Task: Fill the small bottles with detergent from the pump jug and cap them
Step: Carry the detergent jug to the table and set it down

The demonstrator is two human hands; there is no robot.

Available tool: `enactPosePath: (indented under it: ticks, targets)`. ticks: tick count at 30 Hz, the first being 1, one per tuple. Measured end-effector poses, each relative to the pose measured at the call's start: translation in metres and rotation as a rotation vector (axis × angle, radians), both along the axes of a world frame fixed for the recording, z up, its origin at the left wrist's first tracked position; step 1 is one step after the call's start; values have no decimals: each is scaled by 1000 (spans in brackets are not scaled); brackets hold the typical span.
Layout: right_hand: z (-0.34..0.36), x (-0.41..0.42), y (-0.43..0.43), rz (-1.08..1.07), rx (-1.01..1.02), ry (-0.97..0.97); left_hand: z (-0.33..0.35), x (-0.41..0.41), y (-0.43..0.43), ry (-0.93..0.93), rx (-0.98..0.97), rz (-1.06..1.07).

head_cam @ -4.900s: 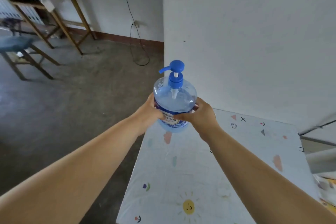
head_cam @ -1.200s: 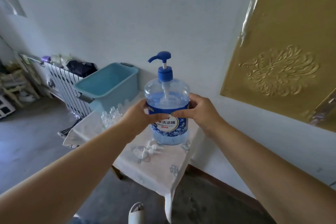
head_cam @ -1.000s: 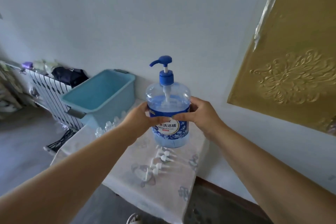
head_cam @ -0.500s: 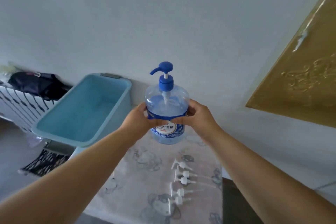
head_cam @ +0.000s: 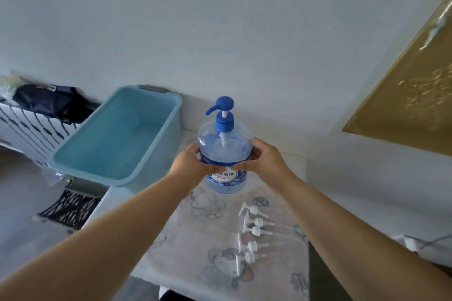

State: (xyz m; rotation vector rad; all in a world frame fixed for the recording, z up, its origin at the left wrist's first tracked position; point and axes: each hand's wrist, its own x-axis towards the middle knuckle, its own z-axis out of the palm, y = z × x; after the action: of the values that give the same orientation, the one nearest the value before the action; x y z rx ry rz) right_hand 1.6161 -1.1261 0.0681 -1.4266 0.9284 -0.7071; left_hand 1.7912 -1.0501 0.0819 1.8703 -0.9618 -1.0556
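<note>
The pump jug (head_cam: 225, 151) is clear plastic with blue detergent, a blue pump head and a blue-white label. I hold it upright above the far part of the table (head_cam: 195, 247). My left hand (head_cam: 193, 166) grips its left side and my right hand (head_cam: 265, 161) grips its right side. Several white pump caps (head_cam: 252, 230) with long tubes lie in a column on the cartoon-print tablecloth, below and right of the jug. No small bottles are visible.
A light blue plastic tub (head_cam: 117, 137) stands at the table's far left, against the white wall. A striped rack with dark cloth (head_cam: 49, 105) is further left. A gold embossed panel (head_cam: 411, 95) leans on the wall at right.
I have carried the jug from another table to this one and come closer. The view has tilted down, the tub and pump caps now sit nearer, and the jug hangs lower over the table.
</note>
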Motion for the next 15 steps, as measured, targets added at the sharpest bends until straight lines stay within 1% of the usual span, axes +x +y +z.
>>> enactPosePath:
  ticks: [5, 9, 12, 15]
  targets:
    - [-27, 14, -1, -66, 68, 3, -25, 14, -7, 22, 44, -33]
    - [-48, 26, 4, -115, 101, 20, -44, 27, -11, 76, 63, -71]
    - [-54, 25, 8, -109, 119, 45, -50, 27, -7, 149, 64, -70]
    - [-60, 27, 9, -84, 120, 72, -59, 30, -3, 171, 88, -87]
